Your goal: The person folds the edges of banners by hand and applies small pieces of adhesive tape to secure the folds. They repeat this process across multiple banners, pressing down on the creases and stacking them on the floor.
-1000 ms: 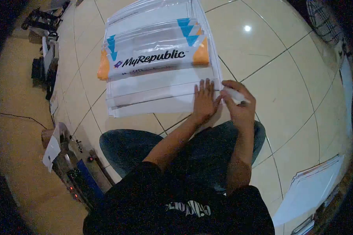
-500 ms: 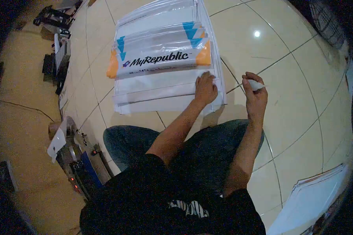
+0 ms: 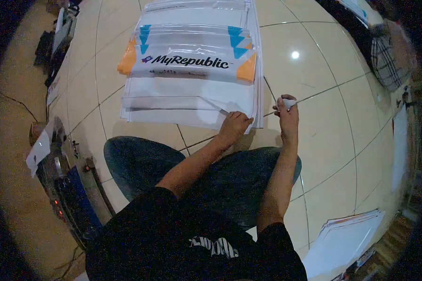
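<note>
A white printed vinyl banner (image 3: 173, 86) lies on a stack of similar sheets, part of it gathered in folds; it has black "MyRepublic" lettering and orange and blue corners. My left hand (image 3: 234, 125) pinches the near edge strip close to the lower right corner, and a diagonal crease runs up from its fingers. Off the banner's right side, my right hand (image 3: 288, 119) is closed around a small white object (image 3: 290, 103) with a tapered tip. Its full shape is hidden by the fingers.
Light floor tiles (image 3: 323, 126) surround my crossed legs (image 3: 150, 159). More white sheets (image 3: 347, 239) lie stacked at lower right. Along the left stands equipment with red lights (image 3: 58, 208). A checked cloth (image 3: 384, 61) is at upper right.
My left hand has gone from lying on the banner to pinching its near edge, creasing the strip. My right hand still holds the white object. The whole view has shifted somewhat.
</note>
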The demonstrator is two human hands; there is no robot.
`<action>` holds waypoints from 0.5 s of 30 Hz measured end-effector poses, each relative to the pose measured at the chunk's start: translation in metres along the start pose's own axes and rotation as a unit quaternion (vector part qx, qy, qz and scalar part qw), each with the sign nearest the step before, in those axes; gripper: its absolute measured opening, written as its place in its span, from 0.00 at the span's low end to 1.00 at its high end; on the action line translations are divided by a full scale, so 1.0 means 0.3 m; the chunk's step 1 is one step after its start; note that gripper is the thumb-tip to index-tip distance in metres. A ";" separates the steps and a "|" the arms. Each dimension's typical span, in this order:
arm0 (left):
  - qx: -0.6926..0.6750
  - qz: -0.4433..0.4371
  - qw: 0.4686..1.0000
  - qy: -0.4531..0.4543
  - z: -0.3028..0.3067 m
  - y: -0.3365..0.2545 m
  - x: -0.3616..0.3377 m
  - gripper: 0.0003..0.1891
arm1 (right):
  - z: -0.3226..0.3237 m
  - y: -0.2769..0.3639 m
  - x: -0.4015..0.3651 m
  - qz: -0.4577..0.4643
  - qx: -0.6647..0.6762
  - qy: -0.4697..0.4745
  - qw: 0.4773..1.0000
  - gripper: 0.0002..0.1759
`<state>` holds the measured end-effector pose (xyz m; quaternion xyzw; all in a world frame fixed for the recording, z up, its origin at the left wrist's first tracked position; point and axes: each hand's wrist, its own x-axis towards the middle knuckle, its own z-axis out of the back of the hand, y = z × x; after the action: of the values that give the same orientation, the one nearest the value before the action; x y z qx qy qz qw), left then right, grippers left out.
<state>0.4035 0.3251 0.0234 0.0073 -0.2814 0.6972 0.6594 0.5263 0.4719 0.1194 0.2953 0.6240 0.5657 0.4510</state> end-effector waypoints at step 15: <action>-0.008 0.083 0.996 -0.006 0.027 0.043 0.211 0.09 | -0.107 -0.123 0.156 0.096 -0.168 0.089 0.977 0.18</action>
<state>0.3806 0.3801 0.0493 -0.0172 -0.2909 0.7471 0.5975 0.4830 0.4921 0.0713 0.2220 0.5268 0.7271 0.3802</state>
